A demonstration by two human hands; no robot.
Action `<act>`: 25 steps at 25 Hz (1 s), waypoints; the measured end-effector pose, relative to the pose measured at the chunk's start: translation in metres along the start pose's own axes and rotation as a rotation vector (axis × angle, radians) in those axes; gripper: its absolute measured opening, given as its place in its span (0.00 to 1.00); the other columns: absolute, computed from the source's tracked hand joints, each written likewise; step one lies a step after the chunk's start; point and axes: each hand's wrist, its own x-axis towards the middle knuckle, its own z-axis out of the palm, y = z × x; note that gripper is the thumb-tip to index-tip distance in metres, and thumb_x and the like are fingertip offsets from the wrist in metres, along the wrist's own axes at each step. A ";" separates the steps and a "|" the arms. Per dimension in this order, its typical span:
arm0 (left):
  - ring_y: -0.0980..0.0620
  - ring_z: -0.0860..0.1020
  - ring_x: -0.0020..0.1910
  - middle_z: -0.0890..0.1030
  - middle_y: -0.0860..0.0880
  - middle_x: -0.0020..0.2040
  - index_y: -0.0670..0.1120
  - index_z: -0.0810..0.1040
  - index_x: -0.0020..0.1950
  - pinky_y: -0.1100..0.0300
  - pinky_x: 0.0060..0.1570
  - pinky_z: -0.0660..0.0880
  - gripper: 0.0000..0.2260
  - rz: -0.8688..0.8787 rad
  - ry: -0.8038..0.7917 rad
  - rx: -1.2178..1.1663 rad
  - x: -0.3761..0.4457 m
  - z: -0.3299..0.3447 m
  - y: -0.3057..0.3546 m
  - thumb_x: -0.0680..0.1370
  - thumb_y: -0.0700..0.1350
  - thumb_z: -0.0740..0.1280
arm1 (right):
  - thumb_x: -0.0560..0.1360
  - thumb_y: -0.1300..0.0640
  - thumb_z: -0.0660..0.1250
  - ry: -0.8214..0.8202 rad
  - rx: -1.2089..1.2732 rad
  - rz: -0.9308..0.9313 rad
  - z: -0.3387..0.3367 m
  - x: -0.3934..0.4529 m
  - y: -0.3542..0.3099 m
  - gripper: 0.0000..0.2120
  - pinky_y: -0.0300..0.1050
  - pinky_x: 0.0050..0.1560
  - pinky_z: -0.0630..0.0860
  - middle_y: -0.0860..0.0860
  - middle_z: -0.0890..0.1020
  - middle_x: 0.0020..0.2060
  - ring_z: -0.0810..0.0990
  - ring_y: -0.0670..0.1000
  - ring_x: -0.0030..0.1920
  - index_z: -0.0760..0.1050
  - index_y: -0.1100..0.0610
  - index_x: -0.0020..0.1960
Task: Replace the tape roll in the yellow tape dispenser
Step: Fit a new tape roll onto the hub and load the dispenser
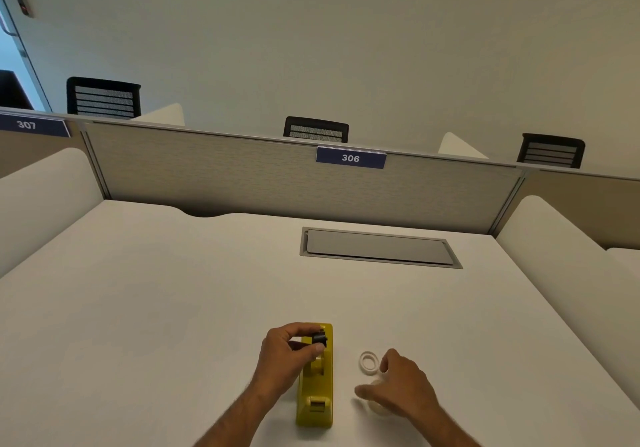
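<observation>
Yellow dispenser (314, 391) lies on the white table (173, 308), low centre, long axis running 12 to 6 o'clock, cutter end toward the person.

Left hand (284, 356) sits at the dispenser's 10 o'clock, over its far end. Its fingers (313, 352) are pinched shut on a small black hub (320, 337), held just above the dispenser's roll slot. Cannot tell if the hub touches the yellow body.

White ring (369, 362), an empty-looking tape core, lies flat on the table at the dispenser's 3 o'clock, apart from it.

Right hand (403, 389) is at the ring's 4 o'clock, palm down, fingers curled loosely over a clear tape roll (377, 406). The roll is mostly hidden under the hand; cannot tell whether it is gripped or only covered. One fingertip is just beside the ring, not clearly touching.

Grey flap (379, 247) is set flush into the table at 12 o'clock from the dispenser, well apart. Behind it stands a beige partition (242, 176) with a blue tag reading 306 (350, 158). Three black chair backs (316, 129) show above the partition.
</observation>
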 end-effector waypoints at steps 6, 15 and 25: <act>0.52 0.83 0.47 0.84 0.59 0.49 0.55 0.84 0.50 0.67 0.39 0.78 0.12 -0.019 0.005 -0.020 -0.002 0.001 0.002 0.70 0.43 0.77 | 0.52 0.35 0.70 0.020 0.066 -0.026 0.009 -0.006 0.000 0.24 0.39 0.42 0.77 0.44 0.79 0.43 0.79 0.45 0.42 0.73 0.46 0.43; 0.51 0.84 0.43 0.86 0.57 0.49 0.54 0.86 0.48 0.65 0.36 0.79 0.11 0.010 0.013 -0.073 -0.004 0.001 0.007 0.70 0.40 0.77 | 0.66 0.52 0.80 -0.181 1.093 0.020 -0.027 -0.010 -0.025 0.13 0.51 0.38 0.84 0.64 0.83 0.47 0.86 0.64 0.38 0.84 0.55 0.47; 0.53 0.84 0.45 0.86 0.57 0.46 0.57 0.85 0.47 0.62 0.41 0.82 0.11 0.022 0.010 -0.056 -0.006 0.002 0.010 0.70 0.41 0.77 | 0.61 0.64 0.83 -0.287 1.181 -0.213 -0.034 -0.014 -0.035 0.22 0.56 0.49 0.83 0.63 0.83 0.51 0.85 0.60 0.46 0.83 0.57 0.54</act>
